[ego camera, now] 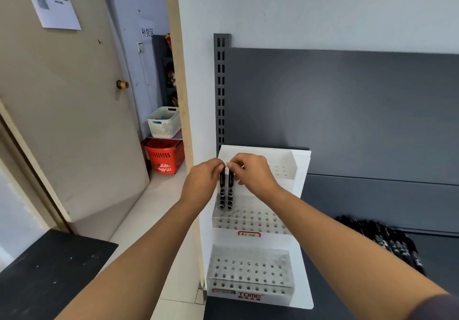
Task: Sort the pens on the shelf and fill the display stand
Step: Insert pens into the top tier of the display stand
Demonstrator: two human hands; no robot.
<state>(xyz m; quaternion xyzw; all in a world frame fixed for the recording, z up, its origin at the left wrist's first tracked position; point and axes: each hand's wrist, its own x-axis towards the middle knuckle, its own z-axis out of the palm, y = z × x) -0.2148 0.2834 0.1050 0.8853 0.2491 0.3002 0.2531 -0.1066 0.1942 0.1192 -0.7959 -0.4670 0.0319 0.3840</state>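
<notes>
Two at once: pinches left pen (221, 190) with left hand (202, 179), right pen (230, 191) with right hand (250, 171), both upright in middle tray (250, 220) of display stand (304, 195).

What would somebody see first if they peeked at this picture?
Two hands meet in the middle: the left hand pinches the top of the left pen and the right hand the right pen, both black and standing in holes of the white display stand's middle rack. A heap of black pens lies on the dark shelf at the right, and a bright red basket sits on the floor beyond the door at left.
</notes>
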